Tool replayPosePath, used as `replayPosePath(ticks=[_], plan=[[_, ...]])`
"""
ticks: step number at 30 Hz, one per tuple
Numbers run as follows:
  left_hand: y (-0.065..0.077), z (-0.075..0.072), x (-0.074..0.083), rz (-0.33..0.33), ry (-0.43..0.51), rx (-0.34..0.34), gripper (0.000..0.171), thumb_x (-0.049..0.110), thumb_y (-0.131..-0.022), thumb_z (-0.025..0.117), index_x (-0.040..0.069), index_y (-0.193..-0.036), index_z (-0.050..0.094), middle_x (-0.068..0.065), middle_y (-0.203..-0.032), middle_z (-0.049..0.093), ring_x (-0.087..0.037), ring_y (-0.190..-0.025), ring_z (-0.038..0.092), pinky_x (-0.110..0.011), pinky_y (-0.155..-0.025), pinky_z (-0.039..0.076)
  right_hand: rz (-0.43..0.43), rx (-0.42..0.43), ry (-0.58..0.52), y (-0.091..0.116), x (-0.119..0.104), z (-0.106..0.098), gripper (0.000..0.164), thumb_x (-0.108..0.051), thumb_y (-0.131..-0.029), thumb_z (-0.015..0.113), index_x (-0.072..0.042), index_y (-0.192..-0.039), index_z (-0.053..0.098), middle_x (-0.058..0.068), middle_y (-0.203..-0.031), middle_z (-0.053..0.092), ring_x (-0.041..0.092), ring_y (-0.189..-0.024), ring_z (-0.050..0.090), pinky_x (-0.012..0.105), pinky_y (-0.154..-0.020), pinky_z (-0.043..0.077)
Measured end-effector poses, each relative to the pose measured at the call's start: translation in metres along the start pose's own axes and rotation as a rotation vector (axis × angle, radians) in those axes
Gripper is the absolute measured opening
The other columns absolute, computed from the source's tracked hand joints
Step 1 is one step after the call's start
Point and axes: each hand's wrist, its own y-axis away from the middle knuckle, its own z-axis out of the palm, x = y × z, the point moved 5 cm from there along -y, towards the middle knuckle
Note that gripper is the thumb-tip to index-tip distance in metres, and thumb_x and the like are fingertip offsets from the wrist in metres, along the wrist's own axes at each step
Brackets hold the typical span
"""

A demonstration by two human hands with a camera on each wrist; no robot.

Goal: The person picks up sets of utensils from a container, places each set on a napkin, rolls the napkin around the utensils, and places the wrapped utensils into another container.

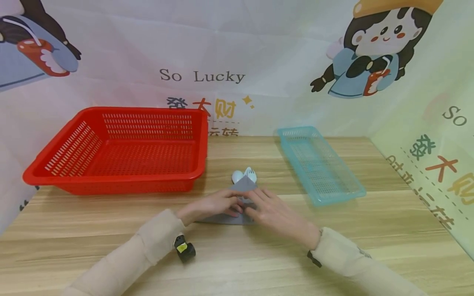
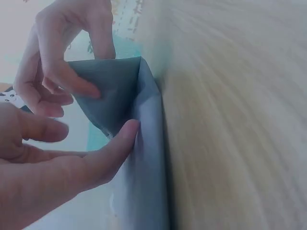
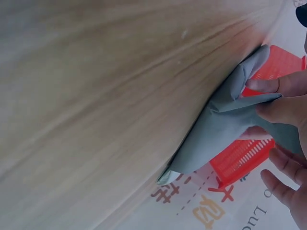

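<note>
A grey cloth napkin [image 1: 227,219] lies partly folded on the table between both hands. The heads of a white spoon [image 1: 237,176] and a white fork [image 1: 250,174] stick out past its far corner; their handles are hidden under the cloth. My right hand [image 1: 275,213] pinches a raised flap between thumb and fingers, as the right wrist view shows. From the other side my left hand [image 1: 216,204] touches the fold with a nearly straight thumb [image 2: 125,135]. Its other fingers stand apart from that thumb.
At the back left sits a large red plastic basket [image 1: 126,178]. A smaller light-blue basket [image 1: 338,200] stands at right. Behind the wooden table hangs a printed cloth [image 1: 274,82]. Small black devices are strapped at both wrists.
</note>
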Motion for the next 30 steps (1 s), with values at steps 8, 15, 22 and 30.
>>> replayPosePath(ticks=[8, 15, 22, 30], plan=[[-0.004, -0.002, -0.007, -0.046, 0.080, 0.034, 0.034, 0.008, -0.097, 0.026, -0.015, -0.116, 0.044, -0.019, -0.101, 0.057, -0.016, -0.080, 0.056, -0.033, -0.077, 0.050, 0.011, -0.055, 0.023, -0.004, -0.004, 0.006, 0.027, -0.011, -0.081, 0.060, -0.010, -0.107, 0.055, 0.001, -0.095, 0.053, 0.014, -0.086, 0.047, 0.027, -0.075, 0.042], [-0.002, -0.007, -0.010, -0.136, 0.049, 0.115, 0.032, 0.015, -0.096, 0.032, -0.010, -0.107, 0.049, -0.004, -0.079, 0.052, -0.010, -0.063, 0.050, -0.022, -0.058, 0.048, 0.054, -0.064, 0.022, -0.005, -0.004, 0.010, 0.032, -0.012, -0.082, 0.060, -0.007, -0.112, 0.048, -0.002, -0.080, 0.053, 0.011, -0.068, 0.047, 0.023, -0.060, 0.040], [0.006, -0.009, -0.012, -0.122, -0.021, 0.059, 0.027, 0.004, -0.085, 0.052, -0.012, -0.107, 0.049, -0.009, -0.082, 0.058, -0.013, -0.066, 0.055, -0.027, -0.061, 0.052, 0.111, -0.046, 0.014, -0.005, 0.000, 0.012, 0.022, -0.024, -0.075, 0.066, -0.011, -0.076, 0.049, -0.003, -0.063, 0.046, 0.009, -0.052, 0.039, 0.020, -0.047, 0.027], [0.007, -0.005, -0.013, -0.098, -0.075, 0.104, 0.023, -0.008, -0.074, 0.060, -0.011, -0.095, 0.052, -0.008, -0.072, 0.061, -0.012, -0.063, 0.055, -0.028, -0.057, 0.052, 0.162, -0.049, -0.062, -0.005, 0.005, 0.011, 0.019, -0.024, -0.077, 0.065, -0.012, -0.068, 0.053, -0.004, -0.062, 0.047, 0.009, -0.054, 0.044, 0.020, -0.048, 0.033]])
